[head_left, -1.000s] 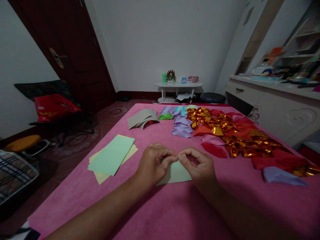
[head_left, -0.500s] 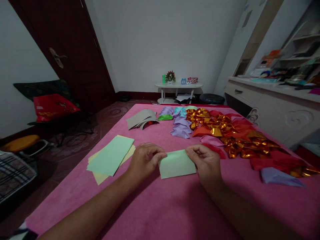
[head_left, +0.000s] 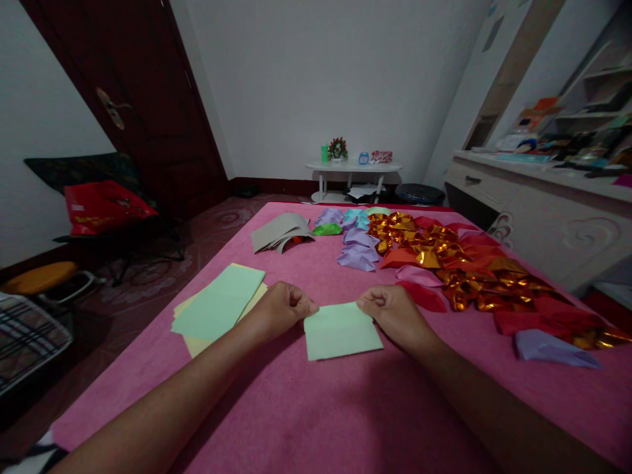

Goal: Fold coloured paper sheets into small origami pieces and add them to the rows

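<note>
A pale green sheet of paper [head_left: 343, 332], seemingly folded, is held out over the pink cloth between both hands. My left hand [head_left: 284, 308] pinches its upper left corner between thumb and fingers. On the opposite side, my right hand [head_left: 392, 311] grips the upper right corner the same way. Left of my left hand lies a stack of green paper sheets [head_left: 222, 299] with yellow sheets [head_left: 197, 347] under it. Beyond my right hand sits a red folded paper piece [head_left: 423, 296].
Grey paper sheets [head_left: 281, 232] lie farther back. Purple folded pieces [head_left: 358, 257] and shiny gold ones [head_left: 459, 289] crowd the right side of the pink cloth [head_left: 316, 421]. A lone purple piece [head_left: 555, 349] rests near the right edge. A white cabinet [head_left: 543, 204] stands to the right.
Both hands have shifted slightly left with the green paper. The paper's lower edge now sits a little nearer to me, and more of its face shows.
</note>
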Tool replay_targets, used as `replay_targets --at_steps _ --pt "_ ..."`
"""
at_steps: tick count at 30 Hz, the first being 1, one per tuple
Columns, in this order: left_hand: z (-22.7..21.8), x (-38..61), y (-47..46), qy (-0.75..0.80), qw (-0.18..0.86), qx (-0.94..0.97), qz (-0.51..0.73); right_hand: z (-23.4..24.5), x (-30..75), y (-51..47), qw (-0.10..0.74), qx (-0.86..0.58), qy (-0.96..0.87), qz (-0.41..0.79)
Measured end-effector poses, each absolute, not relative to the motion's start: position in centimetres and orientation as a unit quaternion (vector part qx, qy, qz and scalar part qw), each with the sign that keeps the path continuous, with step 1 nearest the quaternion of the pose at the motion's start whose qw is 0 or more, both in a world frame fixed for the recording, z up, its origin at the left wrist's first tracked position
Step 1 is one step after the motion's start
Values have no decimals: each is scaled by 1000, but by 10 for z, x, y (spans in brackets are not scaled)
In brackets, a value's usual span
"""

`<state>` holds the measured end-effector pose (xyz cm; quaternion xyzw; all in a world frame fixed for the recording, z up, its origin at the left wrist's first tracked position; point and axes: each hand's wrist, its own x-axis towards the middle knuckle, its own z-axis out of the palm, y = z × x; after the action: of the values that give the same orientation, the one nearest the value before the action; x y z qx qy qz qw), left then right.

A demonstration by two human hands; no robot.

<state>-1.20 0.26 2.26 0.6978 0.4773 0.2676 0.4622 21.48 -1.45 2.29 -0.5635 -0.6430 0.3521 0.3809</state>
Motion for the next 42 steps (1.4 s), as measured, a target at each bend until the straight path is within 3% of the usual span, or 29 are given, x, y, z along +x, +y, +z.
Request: replay_targets --at_steps 6,16,21,26,31,42 --pt "26 1 -12 546 202 786 207 24 213 -13 231 -659 -708 106" --pt "24 14 -15 548 81 818 154 24 208 -19 194 -674 -710 64" --pt "19 30 -6 518 147 819 200 12 212 -15 275 -658 -687 137" --pt "9 21 3 469 355 746 313 6 216 -16 439 -589 -618 279" --pt "11 9 3 464 509 580 435 15 214 -21 517 -537 -600 290" --pt "17 22 -14 433 452 619 475 23 201 -30 465 -526 -641 310"
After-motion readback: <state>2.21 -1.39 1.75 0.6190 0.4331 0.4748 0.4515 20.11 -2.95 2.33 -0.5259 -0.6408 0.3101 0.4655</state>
